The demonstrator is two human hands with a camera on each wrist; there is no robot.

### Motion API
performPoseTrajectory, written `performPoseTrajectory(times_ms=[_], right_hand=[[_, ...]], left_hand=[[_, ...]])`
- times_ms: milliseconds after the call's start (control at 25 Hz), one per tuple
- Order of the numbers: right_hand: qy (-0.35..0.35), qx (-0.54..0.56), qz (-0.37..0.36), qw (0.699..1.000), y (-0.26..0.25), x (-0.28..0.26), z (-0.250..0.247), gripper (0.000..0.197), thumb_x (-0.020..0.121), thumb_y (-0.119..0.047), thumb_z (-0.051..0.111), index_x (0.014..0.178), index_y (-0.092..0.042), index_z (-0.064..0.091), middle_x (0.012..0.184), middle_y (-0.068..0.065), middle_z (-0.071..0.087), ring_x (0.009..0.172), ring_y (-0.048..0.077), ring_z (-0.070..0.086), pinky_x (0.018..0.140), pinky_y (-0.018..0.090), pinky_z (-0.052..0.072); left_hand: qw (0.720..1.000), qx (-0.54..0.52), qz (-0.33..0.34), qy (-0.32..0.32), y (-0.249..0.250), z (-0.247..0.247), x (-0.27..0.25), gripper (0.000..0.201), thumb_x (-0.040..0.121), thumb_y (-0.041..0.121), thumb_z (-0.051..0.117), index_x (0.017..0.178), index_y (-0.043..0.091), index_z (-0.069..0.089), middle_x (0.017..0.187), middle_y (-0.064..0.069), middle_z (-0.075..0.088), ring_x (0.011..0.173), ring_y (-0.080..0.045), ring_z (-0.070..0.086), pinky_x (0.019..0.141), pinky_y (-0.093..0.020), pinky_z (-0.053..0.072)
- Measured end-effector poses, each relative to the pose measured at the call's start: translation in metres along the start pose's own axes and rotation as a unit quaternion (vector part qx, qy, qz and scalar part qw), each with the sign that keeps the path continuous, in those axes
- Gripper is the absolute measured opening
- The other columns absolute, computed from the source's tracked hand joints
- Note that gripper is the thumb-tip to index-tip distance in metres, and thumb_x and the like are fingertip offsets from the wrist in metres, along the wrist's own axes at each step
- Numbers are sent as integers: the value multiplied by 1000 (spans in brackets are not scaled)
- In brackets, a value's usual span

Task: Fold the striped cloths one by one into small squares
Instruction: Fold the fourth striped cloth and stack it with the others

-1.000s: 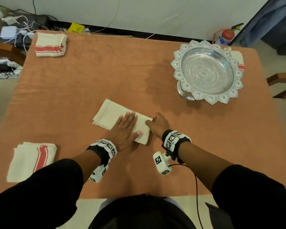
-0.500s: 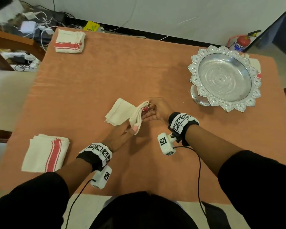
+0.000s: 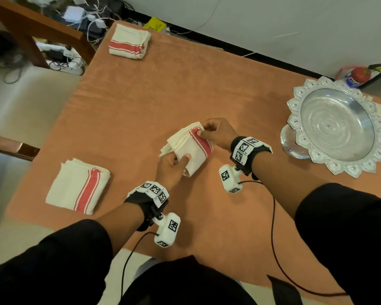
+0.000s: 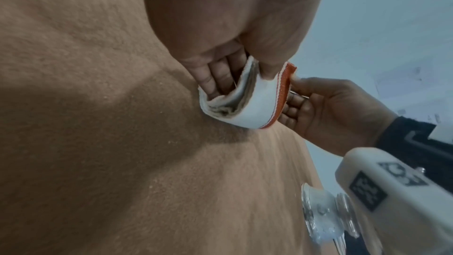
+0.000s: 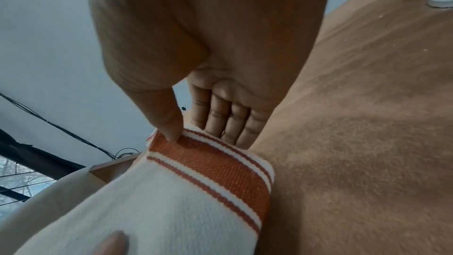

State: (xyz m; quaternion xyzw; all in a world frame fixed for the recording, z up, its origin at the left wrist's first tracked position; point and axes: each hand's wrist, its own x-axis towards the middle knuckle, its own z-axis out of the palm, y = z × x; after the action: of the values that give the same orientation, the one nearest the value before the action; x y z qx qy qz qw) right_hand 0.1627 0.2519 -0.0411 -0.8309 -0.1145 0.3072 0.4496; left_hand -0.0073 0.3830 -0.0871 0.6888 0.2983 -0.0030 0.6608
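A cream cloth with a red stripe (image 3: 191, 148) is held folded just above the middle of the orange table (image 3: 185, 84). My left hand (image 3: 174, 164) grips its near edge, thumb on top and fingers underneath. My right hand (image 3: 216, 132) pinches the far corner at the red stripe between thumb and fingers. In the left wrist view the cloth (image 4: 255, 102) curls in a U between both hands. In the right wrist view my thumb presses on the cloth's red band (image 5: 215, 168).
Two folded striped cloths lie on the table, one at the near left (image 3: 79, 186) and one at the far left corner (image 3: 129, 45). A silver pedestal bowl (image 3: 337, 126) stands at the right. A wooden chair (image 3: 37, 29) and cables sit off the far left.
The cloth lay flat under my left palm a second ago. Both hands have since lifted it and turned one half over, so the red stripe now faces up.
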Motion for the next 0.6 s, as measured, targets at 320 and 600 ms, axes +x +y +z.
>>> performPoseTrajectory(times_ms=[320, 600], right_hand=[[-72, -25, 34, 996, 15, 16, 7, 15, 93, -9, 69, 106, -1, 73, 92, 7, 75, 76, 14, 69, 71, 27, 54], [-108, -134, -1, 985, 31, 23, 15, 30, 96, -42, 67, 81, -17, 73, 83, -2, 73, 74, 12, 68, 72, 30, 53]], left_hand=[[998, 28, -30, 51, -13, -16, 4, 42, 81, 62, 66, 101, 26, 74, 92, 4, 79, 82, -21, 77, 73, -54, 63], [986, 123, -62, 90, -7, -14, -1, 55, 85, 69, 60, 78, 16, 71, 71, -1, 72, 59, -23, 70, 59, -42, 60]])
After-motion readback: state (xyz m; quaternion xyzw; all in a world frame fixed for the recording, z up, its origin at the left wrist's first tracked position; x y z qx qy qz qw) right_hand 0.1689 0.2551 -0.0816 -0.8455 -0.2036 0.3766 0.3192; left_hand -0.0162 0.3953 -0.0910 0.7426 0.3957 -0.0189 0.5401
